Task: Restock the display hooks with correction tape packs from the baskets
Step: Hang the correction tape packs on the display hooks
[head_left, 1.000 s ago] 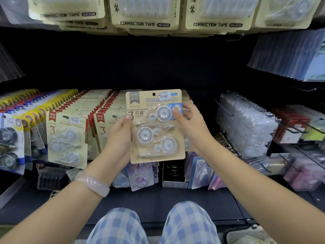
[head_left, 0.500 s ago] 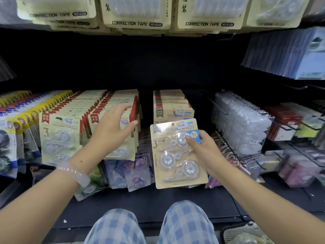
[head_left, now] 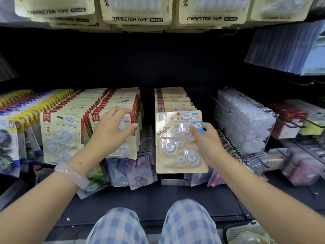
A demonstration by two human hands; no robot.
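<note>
A: Item one, nearest the camera?

B: Blue-and-white checked trouser knees [head_left: 151,224] at the bottom edge. Beside them, lower right corner, the rim of a dark wire basket [head_left: 233,229]; its contents are too blurred to list.

A: Item two, the hands?

B: Right hand [head_left: 207,143]: pinches a beige card pack with three clear correction tape wheels under a plastic blister [head_left: 177,147]. The thumb lies across the pack's upper right face beside the blue corner patch; the other fingers are hidden behind the card. Left hand [head_left: 112,132], with a pale translucent bangle [head_left: 72,173] on the wrist: fingers spread and relaxed, holding nothing, resting against the front of a row of beige red-cornered packs [head_left: 121,110] one hook to the left.

A: Position of the held pack?

B: Upright, face out, at the front of the stack of matching beige packs [head_left: 172,97] on the centre hook. Its hanging hole is at the top edge, well above the thumb; whether the hook already passes through it cannot be told.

A: Step in hand?

B: Judged: hanging this pack on the centre hook. Next move calls for confirming the hole is threaded, sliding the card back against the stack, then releasing.

A: Farthest?

B: Large cream "CORRECTION TAPE" cards [head_left: 137,13] overhead.
</note>
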